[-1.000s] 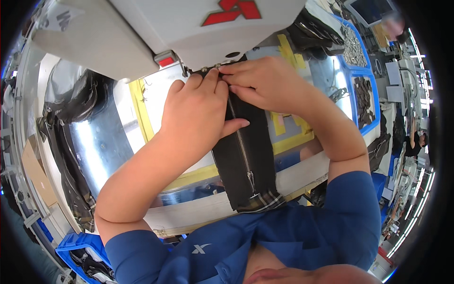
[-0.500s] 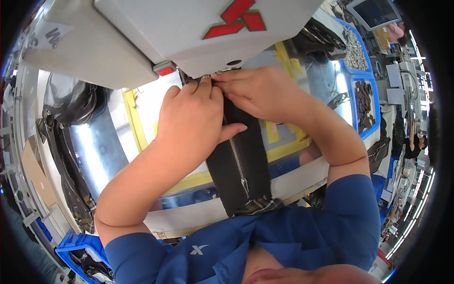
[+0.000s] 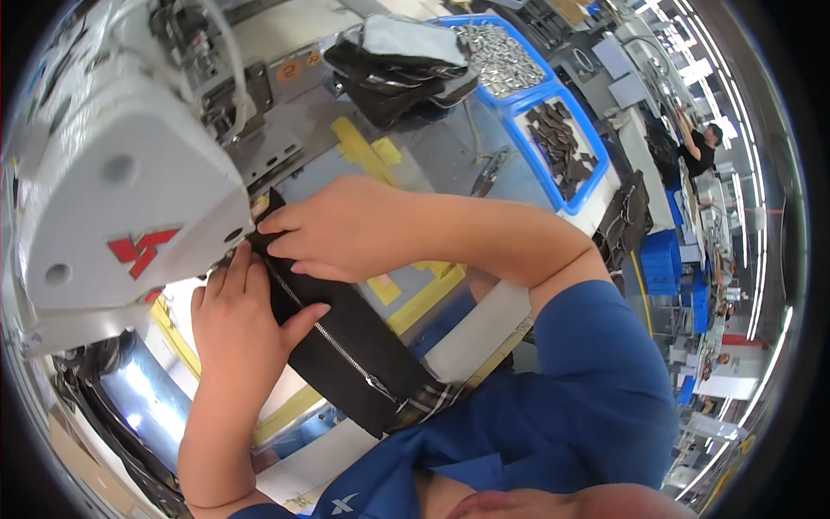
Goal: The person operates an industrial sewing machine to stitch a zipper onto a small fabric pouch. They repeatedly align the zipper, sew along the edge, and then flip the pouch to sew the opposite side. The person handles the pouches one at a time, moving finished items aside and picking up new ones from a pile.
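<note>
A black fabric strip (image 3: 354, 329) with a metal zipper (image 3: 341, 341) and plaid trim at its near end runs under the head of a white sewing machine (image 3: 156, 208). My left hand (image 3: 242, 324) rests on the strip's left edge beside the machine, fingers bent on the cloth and thumb stretched toward the zipper. My right hand (image 3: 333, 229) lies over the strip's far end, fingers apart and touching it just right of the machine head. Under both hands' fingertips the cloth is partly hidden.
Dark folded pieces (image 3: 398, 73) sit at the back. Blue trays hold silver hardware (image 3: 497, 60) and dark pieces (image 3: 558, 143). A small metal tool (image 3: 488, 173) lies on the plate. Dark material (image 3: 99, 415) hangs at left. A person in black (image 3: 699, 156) works farther right.
The view has swung to the right, so the machine now sits at the left and more trays and workshop show. Both hands remain on the strip by the machine head.
</note>
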### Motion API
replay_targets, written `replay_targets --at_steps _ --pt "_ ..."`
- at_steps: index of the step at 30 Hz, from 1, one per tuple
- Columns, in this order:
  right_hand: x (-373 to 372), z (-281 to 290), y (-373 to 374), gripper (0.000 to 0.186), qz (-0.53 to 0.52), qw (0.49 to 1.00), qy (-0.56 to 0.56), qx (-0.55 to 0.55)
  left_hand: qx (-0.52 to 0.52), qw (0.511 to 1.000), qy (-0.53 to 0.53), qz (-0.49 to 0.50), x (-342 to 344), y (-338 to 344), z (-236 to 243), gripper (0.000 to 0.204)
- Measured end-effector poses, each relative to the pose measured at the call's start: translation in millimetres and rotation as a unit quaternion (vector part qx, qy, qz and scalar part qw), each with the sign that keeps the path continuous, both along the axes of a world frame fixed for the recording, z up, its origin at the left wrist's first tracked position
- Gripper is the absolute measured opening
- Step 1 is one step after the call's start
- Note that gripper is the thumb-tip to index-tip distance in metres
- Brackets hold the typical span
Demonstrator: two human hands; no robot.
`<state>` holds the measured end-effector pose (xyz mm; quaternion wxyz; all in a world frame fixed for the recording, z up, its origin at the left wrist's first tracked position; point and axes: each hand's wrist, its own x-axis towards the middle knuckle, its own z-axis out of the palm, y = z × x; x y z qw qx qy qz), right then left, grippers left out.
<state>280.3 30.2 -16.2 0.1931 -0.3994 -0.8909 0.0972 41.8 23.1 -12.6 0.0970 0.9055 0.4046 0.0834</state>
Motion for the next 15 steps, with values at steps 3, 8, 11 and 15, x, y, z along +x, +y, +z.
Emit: replay_targets --at_steps 3,8,11,15 --pt "38.6 37.8 3.8 0.016 -0.082 0.985 0.082 0.128 0.027 1.000 0.009 0.006 -3.3 -1.7 -3.4 0.084" --pt "185.3 78.4 19.2 0.027 -0.493 0.864 0.061 0.086 0.029 1.000 0.000 -0.004 -0.3 -4.3 -3.8 0.078" --pt "304.8 41.4 23.6 0.022 -0.524 0.835 -0.165 0.017 0.023 1.000 -0.008 -0.015 -1.6 -3.2 -5.5 0.075" --pt "353.9 14.8 15.9 0.023 -0.524 0.814 -0.226 -0.107 0.024 1.000 -0.002 -0.018 -2.3 -3.7 -6.1 0.076"
